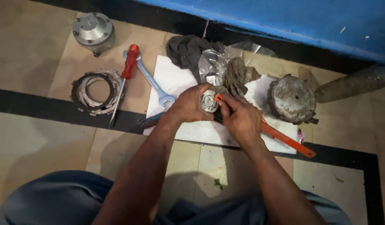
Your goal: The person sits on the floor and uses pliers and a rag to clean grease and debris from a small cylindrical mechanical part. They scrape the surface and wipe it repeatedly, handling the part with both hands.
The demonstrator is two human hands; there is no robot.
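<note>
Both hands meet at frame centre, head view. Left hand is wrapped around a small round metal part, face turned up toward the camera, seemingly to keep it steady. Right hand grips an orange-handled tool; its orange end sits against the part's rim at about 2 o'clock, and the long handle trails off to 4 o'clock across a white sheet on the tiled floor. The tool's working tip is hidden by the fingers.

Laid out around the hands, within reach:
- 9 o'clock: stack of toothed clutch rings, with a red-handled screwdriver resting across their right edge.
- 10 o'clock: open-ended spanner, lying partly on the sheet.
- 11 o'clock, far: grey domed metal housing.
- 12 o'clock: dark rag and crumpled clear plastic bag, probably for wiping and keeping small pieces.
- 2 o'clock: dirty round drum-like assembly at the sheet's edge.

Blue wall runs across the top.
</note>
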